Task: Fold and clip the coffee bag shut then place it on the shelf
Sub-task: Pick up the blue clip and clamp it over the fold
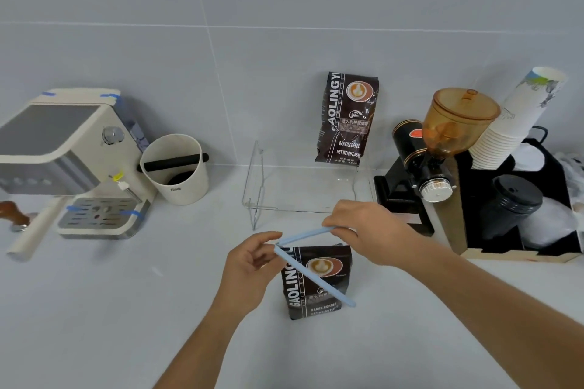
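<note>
A dark coffee bag (317, 281) stands upright on the pale worktop (110, 309), near its front edge and about midway along, its top already folded down. Just above it both hands hold a long light-blue clip (311, 275), swung wide open into a V. The left hand (249, 265) pinches the hinged end of the clip at the bag's top left corner, thumb and fingertips pressed onto it. The right hand (369, 230) pinches the free end of the upper bar between thumb and fingers, lifted above the bag's top edge. The lower bar slants down across the front of the bag toward its right side.

Behind the bag, toward the back edge of the worktop, stands a clear acrylic shelf (303, 196), and on it a second coffee bag (346, 118) leans against the tiled wall. At the left end of the worktop sits a cream espresso machine (72, 161) with a white knock box (175, 167) just beside it. At the right end stands a grinder (439, 148) with an amber hopper, beside a stack of paper cups (515, 123).
</note>
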